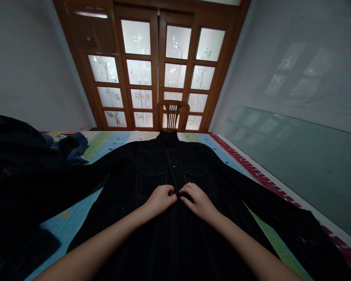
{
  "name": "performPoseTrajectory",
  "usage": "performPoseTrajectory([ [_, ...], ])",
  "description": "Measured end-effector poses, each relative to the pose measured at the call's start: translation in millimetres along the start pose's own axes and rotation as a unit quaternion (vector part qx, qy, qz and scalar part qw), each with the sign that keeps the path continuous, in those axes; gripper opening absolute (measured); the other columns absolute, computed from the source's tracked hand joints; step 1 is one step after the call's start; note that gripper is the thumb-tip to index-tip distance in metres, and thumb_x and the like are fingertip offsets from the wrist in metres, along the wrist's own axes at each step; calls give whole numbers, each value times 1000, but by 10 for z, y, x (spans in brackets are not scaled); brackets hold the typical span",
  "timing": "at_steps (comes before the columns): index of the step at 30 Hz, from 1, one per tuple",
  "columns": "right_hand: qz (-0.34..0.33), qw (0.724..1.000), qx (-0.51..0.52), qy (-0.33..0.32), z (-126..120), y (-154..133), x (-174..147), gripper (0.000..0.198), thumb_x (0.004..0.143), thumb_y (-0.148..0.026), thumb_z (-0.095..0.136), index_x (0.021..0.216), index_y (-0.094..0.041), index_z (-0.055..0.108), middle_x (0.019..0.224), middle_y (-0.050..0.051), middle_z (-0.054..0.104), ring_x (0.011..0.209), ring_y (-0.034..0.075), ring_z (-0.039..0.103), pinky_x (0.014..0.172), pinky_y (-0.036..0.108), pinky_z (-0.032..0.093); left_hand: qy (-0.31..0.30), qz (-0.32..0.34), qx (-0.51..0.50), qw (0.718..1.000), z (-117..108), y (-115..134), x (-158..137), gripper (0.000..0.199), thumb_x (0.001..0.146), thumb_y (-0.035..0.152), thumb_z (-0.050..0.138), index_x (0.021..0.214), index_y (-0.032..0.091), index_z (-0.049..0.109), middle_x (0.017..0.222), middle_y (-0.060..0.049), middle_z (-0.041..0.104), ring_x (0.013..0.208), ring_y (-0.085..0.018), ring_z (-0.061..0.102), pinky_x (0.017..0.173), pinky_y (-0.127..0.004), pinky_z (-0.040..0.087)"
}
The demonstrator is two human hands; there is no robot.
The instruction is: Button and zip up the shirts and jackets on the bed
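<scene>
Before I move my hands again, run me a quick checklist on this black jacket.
1. Jacket laid front up on the striped cover: ok.
2. Collar at the far end, toward the chair: ok.
3. Left hand and right hand both at the front strip: ok.
4. Closure beneath your fingertips fastened: cannot tell, the hands hide it.
5. Left-side sleeve clear of the dark clothes: cannot tell, black blends into black.
6. Bottom hem in view: not ok, it runs out of frame.
</scene>
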State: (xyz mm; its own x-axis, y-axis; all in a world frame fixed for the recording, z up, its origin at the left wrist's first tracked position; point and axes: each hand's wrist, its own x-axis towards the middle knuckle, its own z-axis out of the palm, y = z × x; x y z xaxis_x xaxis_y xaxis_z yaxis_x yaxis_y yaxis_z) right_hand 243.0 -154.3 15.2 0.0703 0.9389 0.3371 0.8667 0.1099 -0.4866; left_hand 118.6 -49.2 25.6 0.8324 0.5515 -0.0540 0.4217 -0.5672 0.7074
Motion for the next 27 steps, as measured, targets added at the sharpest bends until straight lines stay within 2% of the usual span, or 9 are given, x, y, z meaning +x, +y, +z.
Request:
performPoseTrajectory([
  [6,-3,1000,14,9,-19,9,-4,14,76,-11,47,88,-19,51,86,4,52,82,17,48,73,32,41,-42,-26,-196,979,20,-90,55,13,63,27,46,57,17,40,53,7,37,51,-8,36,48,-20,28],
  [9,-6,1000,21,16,-24,14,2,15,78,-10,44,88,-19,51,85,4,52,82,16,48,74,32,40,-64,-38,-256,964,20,-100,54,16,62,31,47,60,17,39,54,7,37,53,-8,37,49,-20,30],
  [14,6,1000,18,20,-9,2,6,12,77,-11,46,86,-18,52,84,4,53,80,16,48,71,31,40,-112,-25,-279,953,1,-118,56,16,62,30,47,63,16,40,58,7,37,53,-7,35,50,-20,30],
  [27,42,998,-5,36,22,9,14,8,73,-12,53,73,-19,50,77,1,53,74,16,49,66,31,41,-130,-58,-257,956,-61,-10,70,16,62,32,44,64,15,45,57,6,39,52,-8,35,47,-21,27],
])
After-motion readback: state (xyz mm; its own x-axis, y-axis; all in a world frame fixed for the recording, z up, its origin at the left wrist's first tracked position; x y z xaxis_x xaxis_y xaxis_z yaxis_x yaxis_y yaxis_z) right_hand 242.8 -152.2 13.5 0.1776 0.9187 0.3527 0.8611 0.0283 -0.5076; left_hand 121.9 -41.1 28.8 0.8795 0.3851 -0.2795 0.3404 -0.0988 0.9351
